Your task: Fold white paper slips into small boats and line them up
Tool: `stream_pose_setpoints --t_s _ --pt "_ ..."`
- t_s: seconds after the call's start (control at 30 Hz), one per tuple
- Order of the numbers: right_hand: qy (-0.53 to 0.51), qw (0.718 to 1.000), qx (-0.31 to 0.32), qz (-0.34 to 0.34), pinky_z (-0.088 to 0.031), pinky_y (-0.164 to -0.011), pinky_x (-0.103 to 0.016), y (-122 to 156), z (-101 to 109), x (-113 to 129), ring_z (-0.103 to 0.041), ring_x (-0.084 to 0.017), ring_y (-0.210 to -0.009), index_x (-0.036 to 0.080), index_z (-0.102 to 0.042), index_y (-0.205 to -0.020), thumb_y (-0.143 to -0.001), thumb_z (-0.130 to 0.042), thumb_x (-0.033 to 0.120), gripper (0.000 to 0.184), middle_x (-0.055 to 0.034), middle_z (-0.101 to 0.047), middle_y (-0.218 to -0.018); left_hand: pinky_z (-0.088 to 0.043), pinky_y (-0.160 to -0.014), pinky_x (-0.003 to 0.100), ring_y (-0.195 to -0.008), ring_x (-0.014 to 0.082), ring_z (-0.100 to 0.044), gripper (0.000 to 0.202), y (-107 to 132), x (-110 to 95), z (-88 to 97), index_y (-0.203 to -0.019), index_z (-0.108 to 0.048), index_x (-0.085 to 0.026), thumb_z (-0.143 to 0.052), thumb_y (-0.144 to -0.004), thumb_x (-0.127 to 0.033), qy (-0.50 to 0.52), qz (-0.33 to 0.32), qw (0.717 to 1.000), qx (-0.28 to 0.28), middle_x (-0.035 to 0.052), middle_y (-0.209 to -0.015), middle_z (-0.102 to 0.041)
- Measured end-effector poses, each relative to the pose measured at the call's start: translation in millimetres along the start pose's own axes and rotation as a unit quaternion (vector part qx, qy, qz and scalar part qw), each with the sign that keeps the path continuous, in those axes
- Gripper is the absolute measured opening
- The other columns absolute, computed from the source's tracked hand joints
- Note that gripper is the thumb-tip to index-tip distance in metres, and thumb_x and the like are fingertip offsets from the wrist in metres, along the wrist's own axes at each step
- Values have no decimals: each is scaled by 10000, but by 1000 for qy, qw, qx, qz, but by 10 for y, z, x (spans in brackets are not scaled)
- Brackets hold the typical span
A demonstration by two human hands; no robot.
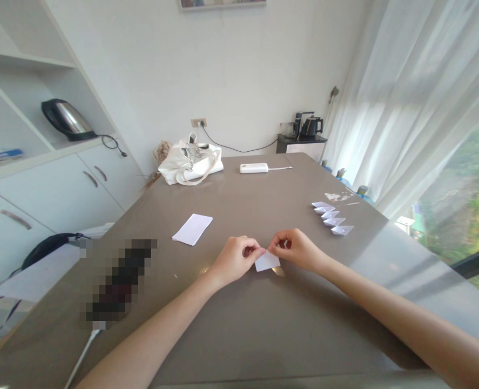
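Between my hands, a small piece of white paper (pixel 267 261) hangs just above the table, held by its upper edge. My left hand (pixel 238 258) pinches its upper left side between thumb and fingers. On the other side, my right hand (pixel 296 249) pinches the paper close to the left fingertips. A stack of white paper sheets (pixel 193 229) lies to the left, beyond my left hand. Several folded white paper boats (pixel 331 221) stand in a row to the right, past my right hand.
A blurred-out dark object (pixel 120 286) with a white cable (pixel 81 356) lies at left. A white handbag (pixel 193 162) and a white power bank (pixel 254 168) are at the table's far end. Paper scraps (pixel 338 196) lie near the right edge.
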State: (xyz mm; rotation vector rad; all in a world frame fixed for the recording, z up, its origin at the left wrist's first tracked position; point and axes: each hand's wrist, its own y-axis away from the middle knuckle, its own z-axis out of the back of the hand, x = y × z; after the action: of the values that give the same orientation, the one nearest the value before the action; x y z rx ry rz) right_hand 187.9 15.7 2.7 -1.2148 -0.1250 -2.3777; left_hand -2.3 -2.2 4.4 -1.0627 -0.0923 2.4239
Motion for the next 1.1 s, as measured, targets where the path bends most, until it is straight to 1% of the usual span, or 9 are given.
stream_pose_setpoints --t_s 0.2,0.27,0.33,0.43,0.5,0.67,0.87,1.0,1.1 --pt "-25 998 -43 -27 -369 -510 -231 -56 259 -132 -505 -120 -527 119 -682 -646 -732 -601 334 245 -12 -609 -554 -337 -595 245 -597 130 -490 283 -8 68 135 -658 -660 -160 -531 -828 -347 -2 9 1000 -30 23 -634 -622" --pt "-80 995 -52 -37 -426 -563 -246 -55 268 -144 -565 -146 -593 116 -684 -683 -731 -623 370 266 -37 -659 -634 -327 -576 240 -586 128 -479 299 -16 99 150 -650 -648 -157 -525 -830 -362 30 25 998 -39 16 -620 -621" --pt "-176 984 0 -20 -483 -640 -273 -39 212 -122 -621 -170 -696 120 -685 -913 -767 -616 389 314 -72 -708 -803 -331 -567 235 -581 130 -484 316 -29 122 124 -653 -640 -148 -525 -830 -383 89 43 995 -29 13 -609 -612" --pt "-263 958 114 23 -509 -801 -334 2 84 -56 -647 -205 -894 149 -547 -1228 -713 -718 333 573 -100 -689 -1015 -374 -604 233 -624 142 -526 337 -45 149 42 -674 -628 -131 -532 -826 -416 203 61 977 -8 25 -648 -625" --pt "-279 951 127 42 -498 -851 -353 24 26 -25 -635 -211 -950 152 -544 -1231 -703 -738 315 586 -106 -671 -1063 -386 -630 236 -650 146 -540 348 -48 167 -2 -707 -632 -123 -531 -829 -433 250 76 965 -5 31 -675 -635" --pt "-257 962 77 46 -495 -832 -349 26 10 -40 -634 -204 -908 138 -613 -1118 -748 -699 357 439 -103 -673 -1026 -358 -617 227 -633 132 -502 368 -40 184 -29 -713 -620 -121 -526 -837 -454 277 74 958 24 9 -649 -597" --pt "-225 971 56 60 -496 -785 -320 16 28 -75 -633 -194 -857 128 -636 -1024 -746 -704 357 367 -95 -682 -952 -283 -557 223 -588 117 -417 502 1 73 -15 -679 -606 -121 -367 -898 -505 199 38 978 41 -5 -601 -519" --pt "-217 973 53 57 -496 -760 -308 11 44 -77 -629 -199 -849 124 -655 -1004 -751 -690 379 361 -95 -686 -934 -278 -566 218 -622 120 -426 396 28 2 21 -811 -661 -126 -531 -820 -499 140 24 987 69 2 -690 -585" --pt "-225 972 64 32 -500 -720 -304 13 54 -75 -632 -193 -792 123 -662 -1031 -772 -654 394 375 -89 -694 -913 -296 -582 222 -642 126 -442 392 30 -1 38 -817 -648 -125 -469 -860 -471 137 32 987 79 10 -723 -598"
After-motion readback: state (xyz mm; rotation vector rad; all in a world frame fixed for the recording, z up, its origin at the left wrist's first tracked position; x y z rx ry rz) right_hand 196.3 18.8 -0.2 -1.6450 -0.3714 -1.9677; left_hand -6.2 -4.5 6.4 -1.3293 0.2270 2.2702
